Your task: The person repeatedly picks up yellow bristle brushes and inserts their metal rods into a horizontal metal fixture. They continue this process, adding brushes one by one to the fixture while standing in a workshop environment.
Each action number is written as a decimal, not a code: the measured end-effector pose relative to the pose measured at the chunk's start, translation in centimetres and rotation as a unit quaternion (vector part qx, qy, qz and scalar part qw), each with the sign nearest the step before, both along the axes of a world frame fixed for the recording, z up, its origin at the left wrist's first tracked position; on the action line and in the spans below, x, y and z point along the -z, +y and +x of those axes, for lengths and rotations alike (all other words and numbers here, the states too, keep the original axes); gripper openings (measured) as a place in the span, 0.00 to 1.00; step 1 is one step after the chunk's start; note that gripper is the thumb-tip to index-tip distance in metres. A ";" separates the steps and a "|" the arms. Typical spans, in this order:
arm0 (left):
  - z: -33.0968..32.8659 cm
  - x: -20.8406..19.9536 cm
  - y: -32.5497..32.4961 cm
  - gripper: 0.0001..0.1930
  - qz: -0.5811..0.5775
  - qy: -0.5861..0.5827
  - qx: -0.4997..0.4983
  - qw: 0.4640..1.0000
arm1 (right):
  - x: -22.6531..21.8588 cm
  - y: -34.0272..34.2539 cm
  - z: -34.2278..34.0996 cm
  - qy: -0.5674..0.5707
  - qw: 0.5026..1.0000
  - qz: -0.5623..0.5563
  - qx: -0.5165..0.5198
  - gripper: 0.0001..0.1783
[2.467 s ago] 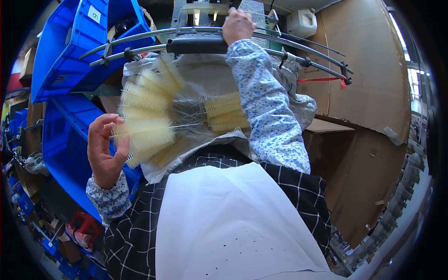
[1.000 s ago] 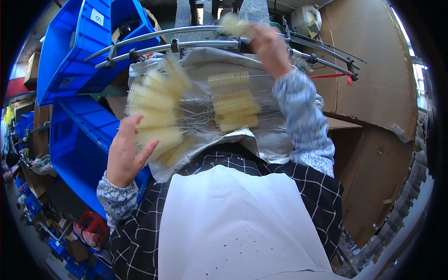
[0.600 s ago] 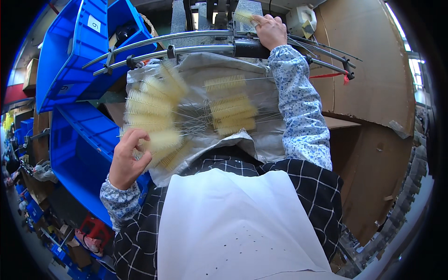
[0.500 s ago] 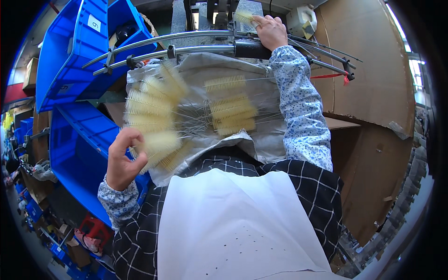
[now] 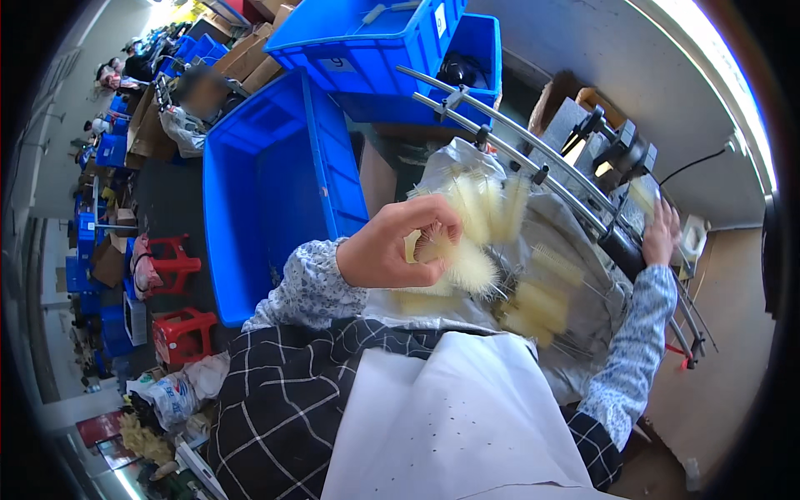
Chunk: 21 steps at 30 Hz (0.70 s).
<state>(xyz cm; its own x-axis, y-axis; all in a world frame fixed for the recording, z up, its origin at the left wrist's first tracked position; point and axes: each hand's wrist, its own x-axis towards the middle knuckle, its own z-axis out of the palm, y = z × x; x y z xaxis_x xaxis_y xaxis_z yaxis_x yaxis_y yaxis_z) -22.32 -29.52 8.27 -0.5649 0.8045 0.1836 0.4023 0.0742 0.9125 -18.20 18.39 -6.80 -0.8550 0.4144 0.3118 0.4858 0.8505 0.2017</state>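
Raised over my lap, my left hand (image 5: pixel 398 243) curls its thumb and fingers into a ring around a brush (image 5: pixel 467 267) with cream bristles. More cream brushes with thin wire stems lie fanned beneath and beyond it, in a left bunch (image 5: pixel 479 204) and a right bunch (image 5: pixel 537 308), on a grey sheet (image 5: pixel 612 287). My right hand (image 5: pixel 661 233) reaches far right to the metal rig. Its fingertips lie beside another cream brush (image 5: pixel 642 196); blur hides whether they grip it.
Paired metal rails (image 5: pixel 533 158) with black clamps cross beyond the sheet. A large blue bin (image 5: pixel 258 200) stands at my left, with stacked blue crates (image 5: pixel 358 50) behind. Red stools (image 5: pixel 179 333) are on the floor farther left. A cardboard panel (image 5: pixel 717 367) is at the right.
My view has turned left, bringing in more of the workshop floor. My left hand has lifted a brush from the left bunch. My right hand stays by the brush at the rig.
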 end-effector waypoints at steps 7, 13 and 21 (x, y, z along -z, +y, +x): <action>0.1 -0.4 0.0 0.15 -0.008 0.005 -0.030 1.000 | 0.4 1.0 3.5 0.051 0.983 -0.147 0.098 0.25; -0.4 -0.6 0.4 0.15 0.023 0.055 -0.037 0.998 | 1.7 2.1 3.0 0.145 0.971 -0.182 0.052 0.19; 0.8 -1.9 2.4 0.16 0.036 0.019 -0.063 0.997 | -2.4 -5.3 -1.5 0.110 0.967 -0.203 0.106 0.18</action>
